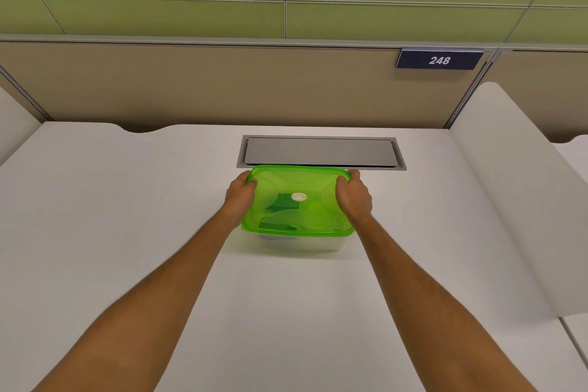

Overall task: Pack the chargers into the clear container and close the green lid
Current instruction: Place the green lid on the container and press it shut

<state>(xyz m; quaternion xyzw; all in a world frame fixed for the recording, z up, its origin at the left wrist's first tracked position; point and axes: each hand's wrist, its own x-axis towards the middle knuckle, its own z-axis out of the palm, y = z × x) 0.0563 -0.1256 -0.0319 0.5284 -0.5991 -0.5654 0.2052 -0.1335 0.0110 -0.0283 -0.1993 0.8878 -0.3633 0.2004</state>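
Pressing from both sides, a person has their two bare hands on the green lid (297,200), which sits on top of the clear container (302,243) near the middle of the white desk (127,200). The left hand (239,197) is curled over the lid's nine o'clock edge, fingers hooked onto the far corner, and the right hand (353,197) is wrapped over the three o'clock edge in the same way; both are closed on the lid's rim. The lid looks level and seated all around, though whether it is fully snapped down I cannot tell from this angle. Through the tinted plastic, dark blocky shapes show inside the container, toward its seven o'clock side; these are probably the chargers (281,207), but their outlines are blurred by the lid. A small round sticker (299,196) sits at the lid's centre. Just beyond the container at twelve o'clock lies a grey metal hatch (319,151) set flush into the desk. Up at one o'clock, a dark blue number plate (439,60) reading 248 hangs on the beige partition (191,83).
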